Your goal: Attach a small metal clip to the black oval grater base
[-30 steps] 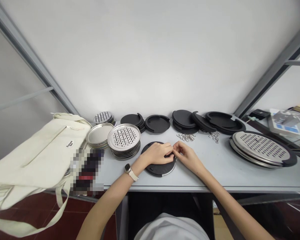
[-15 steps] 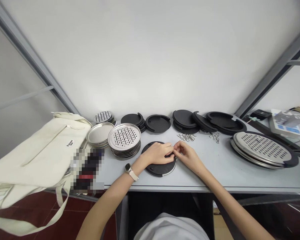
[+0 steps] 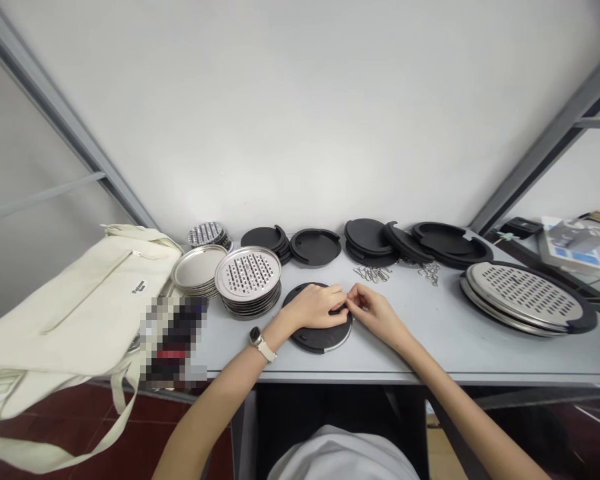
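Observation:
A black round disc (image 3: 313, 339) with a metal edge at its lower right lies flat near the front of the table. My left hand (image 3: 320, 307) rests over it, fingers bent and tips pinched at its right side. My right hand (image 3: 373, 308) meets those fingertips, with thumb and index finger pressed together. What the fingertips hold is too small and hidden to make out. Beside the disc on the left stands a stack of metal grater discs (image 3: 249, 273). Behind my hands lies a small pile of metal chains (image 3: 374, 274).
Plain metal discs (image 3: 200, 267) and a cream bag (image 3: 80, 300) are at the left. Black round holders (image 3: 316, 247) line the back of the grey table (image 3: 420, 360). More chains (image 3: 430, 273) lie near them. Large grater discs (image 3: 530, 293) sit at the right.

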Available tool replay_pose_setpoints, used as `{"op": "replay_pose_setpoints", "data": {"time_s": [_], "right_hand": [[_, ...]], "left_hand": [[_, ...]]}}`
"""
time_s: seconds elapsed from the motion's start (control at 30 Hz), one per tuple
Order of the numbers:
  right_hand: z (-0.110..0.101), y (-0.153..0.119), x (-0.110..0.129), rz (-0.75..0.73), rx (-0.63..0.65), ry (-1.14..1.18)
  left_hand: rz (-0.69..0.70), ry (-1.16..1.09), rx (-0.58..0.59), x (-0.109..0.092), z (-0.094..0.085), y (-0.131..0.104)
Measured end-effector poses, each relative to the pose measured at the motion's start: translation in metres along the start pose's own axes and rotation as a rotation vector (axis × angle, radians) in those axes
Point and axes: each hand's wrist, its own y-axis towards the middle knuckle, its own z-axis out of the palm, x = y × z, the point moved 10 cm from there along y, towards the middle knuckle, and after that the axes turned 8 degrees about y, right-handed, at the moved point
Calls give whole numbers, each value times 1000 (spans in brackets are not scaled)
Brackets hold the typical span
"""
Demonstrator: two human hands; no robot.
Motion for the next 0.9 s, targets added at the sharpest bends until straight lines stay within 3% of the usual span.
{"op": "replay_pose_setpoints", "data": {"time_s": [0.9], "right_hand": [[13,-3,11,-51,117,-28]], "left_hand": [[-1,16,22,0,1,1]]}}
